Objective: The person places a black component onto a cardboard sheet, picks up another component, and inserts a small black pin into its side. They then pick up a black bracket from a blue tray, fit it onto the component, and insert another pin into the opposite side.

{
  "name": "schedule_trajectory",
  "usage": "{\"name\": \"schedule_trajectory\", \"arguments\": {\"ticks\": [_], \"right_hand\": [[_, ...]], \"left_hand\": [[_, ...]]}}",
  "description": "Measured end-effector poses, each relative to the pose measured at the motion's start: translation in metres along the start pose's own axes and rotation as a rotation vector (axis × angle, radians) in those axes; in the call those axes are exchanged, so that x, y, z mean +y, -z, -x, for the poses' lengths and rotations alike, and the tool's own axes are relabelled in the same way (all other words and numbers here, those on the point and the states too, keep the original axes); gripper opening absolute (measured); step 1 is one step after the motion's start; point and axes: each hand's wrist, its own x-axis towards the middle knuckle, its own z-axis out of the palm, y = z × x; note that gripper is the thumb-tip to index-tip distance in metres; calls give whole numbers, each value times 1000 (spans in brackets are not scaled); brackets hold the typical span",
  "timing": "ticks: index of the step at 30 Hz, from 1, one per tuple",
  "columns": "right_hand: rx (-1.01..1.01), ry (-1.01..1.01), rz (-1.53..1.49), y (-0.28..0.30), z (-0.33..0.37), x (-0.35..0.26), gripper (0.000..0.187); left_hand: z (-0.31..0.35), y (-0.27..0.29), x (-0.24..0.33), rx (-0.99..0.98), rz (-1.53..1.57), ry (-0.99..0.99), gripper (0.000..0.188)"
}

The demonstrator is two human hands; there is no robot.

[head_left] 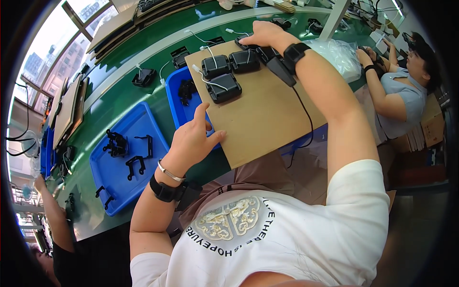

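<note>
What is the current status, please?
Left hand open at cardboard edge. Right hand on black device. Three similar devices on cardboard. Plastic bag farther right.

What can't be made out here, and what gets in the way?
All in the head view:
Fingers of the right hand: mostly hidden by the hand itself.
Blue bin, right part: covered by the cardboard sheet.
Black pieces in that bin: too small and dark.
Co-worker at left: cut off by the picture's edge.
</note>
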Motion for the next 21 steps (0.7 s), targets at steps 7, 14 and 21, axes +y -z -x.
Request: {"name": "schedule_trajectory", "arguments": {"ticks": [7,14,21], "right_hand": [[-221,-102,54,-24,-19,-17,44],[-37,-255,112,-6,-13,-25,63],[96,52,-517,85,53,-62,66]], "left_hand": [[34,11,-8,35,128,-53,70],[40,-5,11,110,-97,-390,76],[29,-44,-5,169,-366,-568,55]]}}
